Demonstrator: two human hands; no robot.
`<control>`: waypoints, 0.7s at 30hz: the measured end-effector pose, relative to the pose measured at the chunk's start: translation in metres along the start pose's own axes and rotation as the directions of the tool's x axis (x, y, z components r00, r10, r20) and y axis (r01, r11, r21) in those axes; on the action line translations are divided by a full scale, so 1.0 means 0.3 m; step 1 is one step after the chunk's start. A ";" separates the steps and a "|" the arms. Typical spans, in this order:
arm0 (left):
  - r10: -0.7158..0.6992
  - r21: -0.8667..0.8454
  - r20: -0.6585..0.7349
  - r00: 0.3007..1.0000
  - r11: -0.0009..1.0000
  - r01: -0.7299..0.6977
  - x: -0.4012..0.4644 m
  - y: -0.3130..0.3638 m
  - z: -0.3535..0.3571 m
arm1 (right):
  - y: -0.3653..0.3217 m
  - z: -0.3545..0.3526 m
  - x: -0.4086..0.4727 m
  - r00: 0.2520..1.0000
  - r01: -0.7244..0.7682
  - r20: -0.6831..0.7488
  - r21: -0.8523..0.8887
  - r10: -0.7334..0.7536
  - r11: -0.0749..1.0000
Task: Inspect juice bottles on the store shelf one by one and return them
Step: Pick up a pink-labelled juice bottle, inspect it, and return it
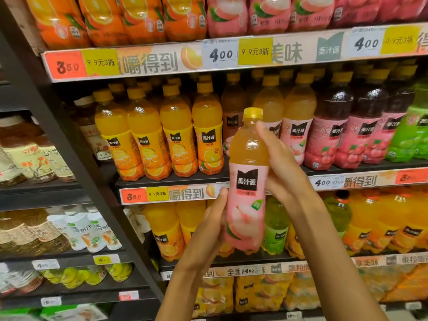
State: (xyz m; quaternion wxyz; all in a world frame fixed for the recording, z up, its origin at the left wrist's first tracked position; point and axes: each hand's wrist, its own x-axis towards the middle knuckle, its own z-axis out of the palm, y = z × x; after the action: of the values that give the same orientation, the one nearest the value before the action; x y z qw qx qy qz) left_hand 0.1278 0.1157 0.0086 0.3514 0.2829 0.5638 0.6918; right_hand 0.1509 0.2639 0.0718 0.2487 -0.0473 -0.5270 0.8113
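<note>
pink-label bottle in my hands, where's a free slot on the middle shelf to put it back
The likeliest gap is in the front row, between the orange-label bottles and the pink-label bottles on the shelf, behind the held bottle, which partly hides it. A bare strip of shelf shows there. Elsewhere the front row stands packed shoulder to shoulder.

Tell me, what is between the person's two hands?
In the head view, a pink-labelled juice bottle with a yellow cap sits upright between the left hand and right hand, both holding it.
</note>
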 end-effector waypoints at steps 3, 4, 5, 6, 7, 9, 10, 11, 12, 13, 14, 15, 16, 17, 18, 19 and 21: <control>0.093 0.115 -0.051 0.994 0.990 -0.086 -0.005 0.004 0.015 | -0.002 0.005 -0.003 0.998 0.005 -0.061 -0.018 -0.006 1.000; 0.113 0.113 -0.062 0.992 0.988 -0.106 -0.007 0.003 0.020 | -0.004 0.004 -0.005 0.998 -0.005 -0.060 0.008 0.005 1.000; 0.123 0.097 -0.064 0.990 0.988 -0.116 -0.010 0.004 0.024 | -0.008 0.000 -0.004 0.999 -0.016 -0.039 0.039 0.018 0.999; 0.120 0.061 -0.055 0.991 0.991 -0.117 -0.012 0.007 0.025 | -0.013 -0.003 -0.005 0.999 -0.033 -0.009 0.073 0.033 0.997; 0.108 -0.003 -0.033 0.994 0.994 -0.109 -0.016 0.012 0.025 | -0.014 -0.010 -0.003 0.998 -0.053 0.032 0.108 0.050 0.993; 0.093 -0.167 0.040 0.995 0.982 -0.085 -0.025 0.021 0.025 | -0.017 -0.011 -0.002 0.993 -0.091 0.089 0.191 0.075 0.977; 0.088 -0.230 0.074 0.993 0.971 -0.069 -0.028 0.024 0.027 | -0.017 -0.002 -0.004 0.990 -0.114 0.111 0.221 0.092 0.968; 0.080 -0.268 0.103 0.991 0.962 -0.050 -0.031 0.028 0.032 | -0.012 0.009 -0.002 0.985 -0.140 0.130 0.236 0.112 0.962; 0.071 -0.280 0.121 0.990 0.959 -0.034 -0.030 0.025 0.034 | -0.008 0.018 0.001 0.980 -0.156 0.157 0.240 0.120 0.958; 0.062 -0.266 0.128 0.990 0.964 -0.025 -0.032 0.023 0.037 | -0.007 0.025 0.003 0.978 -0.142 0.184 0.243 0.098 0.959; 0.058 -0.225 0.112 0.992 0.974 -0.032 -0.031 0.018 0.034 | -0.011 0.030 0.005 0.976 -0.123 0.205 0.242 0.073 0.962; 0.054 -0.142 0.071 0.996 0.989 -0.044 -0.033 0.021 0.034 | -0.017 0.027 0.007 0.974 -0.105 0.219 0.232 0.054 0.967; 0.057 -0.031 0.008 0.998 0.998 -0.056 -0.030 0.022 0.031 | -0.025 0.022 0.009 0.976 -0.087 0.216 0.210 0.041 0.974; 0.069 0.073 -0.051 0.996 0.995 -0.065 -0.031 0.027 0.028 | -0.031 0.015 0.011 0.981 -0.064 0.193 0.170 0.031 0.983; 0.089 0.138 -0.080 0.993 0.987 -0.077 -0.031 0.031 0.026 | -0.037 0.011 0.013 0.986 -0.047 0.164 0.135 0.025 0.990; 0.108 0.161 -0.081 0.991 0.982 -0.094 -0.033 0.039 0.031 | -0.039 0.006 0.016 0.989 -0.042 0.143 0.114 0.026 0.993; 0.097 0.133 -0.052 0.994 0.987 -0.089 -0.040 0.046 0.041 | -0.041 0.002 0.022 0.992 -0.076 0.111 0.102 0.065 0.992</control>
State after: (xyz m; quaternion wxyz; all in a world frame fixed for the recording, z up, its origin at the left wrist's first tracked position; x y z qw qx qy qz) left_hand 0.1424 0.1115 0.0246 0.2829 0.3108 0.6041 0.6771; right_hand 0.1492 0.2703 0.0842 0.1932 -0.0087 -0.4939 0.8477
